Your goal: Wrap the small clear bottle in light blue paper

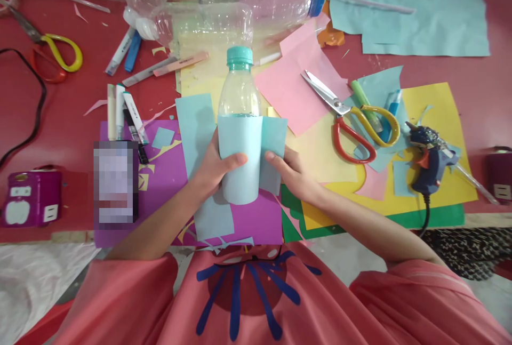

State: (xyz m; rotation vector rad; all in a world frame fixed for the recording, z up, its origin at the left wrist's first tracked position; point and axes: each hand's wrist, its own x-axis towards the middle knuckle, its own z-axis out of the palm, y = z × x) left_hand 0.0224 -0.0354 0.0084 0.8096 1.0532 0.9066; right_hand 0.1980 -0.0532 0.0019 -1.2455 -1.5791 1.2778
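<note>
A clear plastic bottle (pixel 239 89) with a green cap stands before me, light blue paper (pixel 240 174) wrapped round its lower part. My left hand (pixel 216 166) grips the bottle from the left, thumb across the wrapped paper and fingers hidden behind. On the right, a loose flap of the paper (pixel 273 174) sticks out from the bottle. My right hand (pixel 294 171) pinches this flap, thumb in front and fingers behind. Under and left of the bottle lies a light blue paper strip (pixel 196 121) on a purple sheet (pixel 256 222).
Scissors (pixel 340 107) with red and yellow handles lie right of the bottle, near a blue glue gun (pixel 434 169) with a cord. Several clear bottles (pixel 208 19) lie at the back. Markers (pixel 120 110) and a phone (pixel 115 182) are at left, more scissors (pixel 52 49) beyond.
</note>
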